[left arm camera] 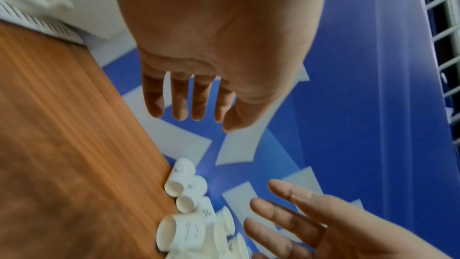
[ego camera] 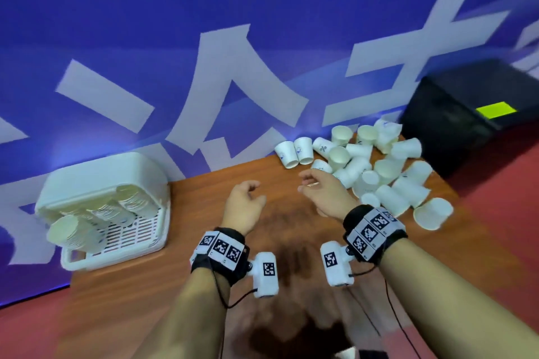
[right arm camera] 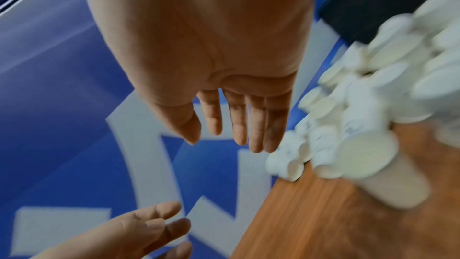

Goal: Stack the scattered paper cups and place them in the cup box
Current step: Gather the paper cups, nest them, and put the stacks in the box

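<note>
Several white paper cups [ego camera: 376,172] lie scattered in a heap at the table's far right, also in the left wrist view [left arm camera: 184,222] and the right wrist view [right arm camera: 361,117]. The white plastic cup box [ego camera: 87,178] stands at the far left with stacks of cups [ego camera: 84,230] lying inside. My left hand [ego camera: 248,198] hovers over the table's middle, fingers relaxed, holding nothing [left arm camera: 199,105]. My right hand [ego camera: 320,186] hangs just left of the heap, fingers loose and empty [right arm camera: 236,125].
The brown wooden table [ego camera: 180,242] meets a blue wall banner [ego camera: 204,38] at the back. A black box [ego camera: 466,114] with a yellow-green label stands beyond the cup heap at the right. Red floor lies past the table's right edge.
</note>
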{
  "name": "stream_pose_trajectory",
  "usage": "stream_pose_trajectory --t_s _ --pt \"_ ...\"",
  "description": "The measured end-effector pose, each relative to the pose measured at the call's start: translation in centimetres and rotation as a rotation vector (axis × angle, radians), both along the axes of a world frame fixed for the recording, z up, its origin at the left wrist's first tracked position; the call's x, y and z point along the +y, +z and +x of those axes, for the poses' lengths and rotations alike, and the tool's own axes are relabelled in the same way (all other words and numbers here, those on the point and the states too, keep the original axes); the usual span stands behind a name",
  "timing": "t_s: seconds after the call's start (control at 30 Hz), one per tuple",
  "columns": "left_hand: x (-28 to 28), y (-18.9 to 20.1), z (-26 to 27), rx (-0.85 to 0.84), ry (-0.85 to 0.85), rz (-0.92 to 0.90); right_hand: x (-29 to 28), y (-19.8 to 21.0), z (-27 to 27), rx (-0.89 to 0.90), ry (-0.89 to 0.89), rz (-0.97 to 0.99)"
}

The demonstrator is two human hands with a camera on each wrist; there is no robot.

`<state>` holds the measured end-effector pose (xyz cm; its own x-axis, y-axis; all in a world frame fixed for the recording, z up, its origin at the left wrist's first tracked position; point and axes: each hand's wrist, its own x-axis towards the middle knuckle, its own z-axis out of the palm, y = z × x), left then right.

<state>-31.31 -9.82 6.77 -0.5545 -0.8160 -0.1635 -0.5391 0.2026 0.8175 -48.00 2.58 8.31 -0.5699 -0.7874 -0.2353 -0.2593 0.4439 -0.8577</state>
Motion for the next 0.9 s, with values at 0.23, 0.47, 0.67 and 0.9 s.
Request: stream_pose_trajectory --t_s 0.23,0.47,0.67,0.9 --pt "6.9 -1.7 -10.4 -0.061 -0.122 0.031 9.8 -2.0 -10.2 -0.001 -0.139 0.062" --pt "9.0 -3.2 -14.8 -0.153 -0.155 0.004 12.8 -5.1 -15.0 0.020 -0.143 0.150" --pt "8.5 -5.4 -15.8 -0.176 -0.134 0.037 11.8 -9.0 -16.3 0.138 0.021 0.255" --pt "8.0 -7.4 -14.8 -0.182 -0.046 0.113 10.4 -13.2 -16.6 0.282 0.212 0.375"
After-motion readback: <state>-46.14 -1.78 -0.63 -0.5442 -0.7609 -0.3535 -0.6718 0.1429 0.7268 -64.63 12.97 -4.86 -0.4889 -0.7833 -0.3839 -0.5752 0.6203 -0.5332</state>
